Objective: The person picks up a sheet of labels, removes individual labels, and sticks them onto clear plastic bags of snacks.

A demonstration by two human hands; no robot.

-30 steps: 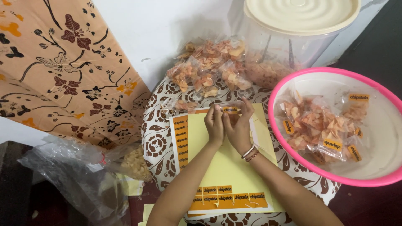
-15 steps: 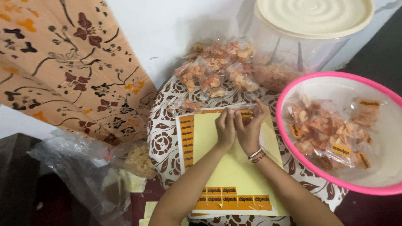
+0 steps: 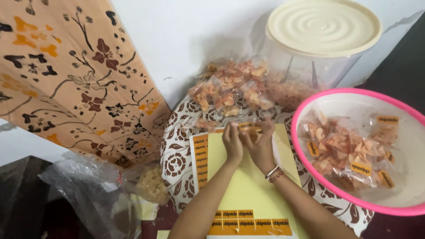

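Note:
My left hand (image 3: 232, 144) and my right hand (image 3: 260, 145) meet over the top edge of a yellow sticker sheet (image 3: 248, 190). Both pinch a small clear snack bag with an orange label (image 3: 248, 128) between the fingertips. The sheet lies on a round brown-and-white patterned tray (image 3: 175, 155). Orange labels remain in a column down its left side and in rows near its bottom edge. A heap of unlabelled clear snack bags (image 3: 230, 90) lies just beyond my hands.
A pink basin (image 3: 305, 168) on the right holds labelled snack bags (image 3: 349, 148). A big clear tub with a cream lid (image 3: 323, 26) stands behind. A floral orange cloth (image 3: 66, 75) hangs at left; a clear plastic bag of snacks (image 3: 110, 186) lies below it.
The view has drifted, so everything sits a little further right. My hands stay together at the sheet's top edge, and the small labelled bag is lifted slightly between them.

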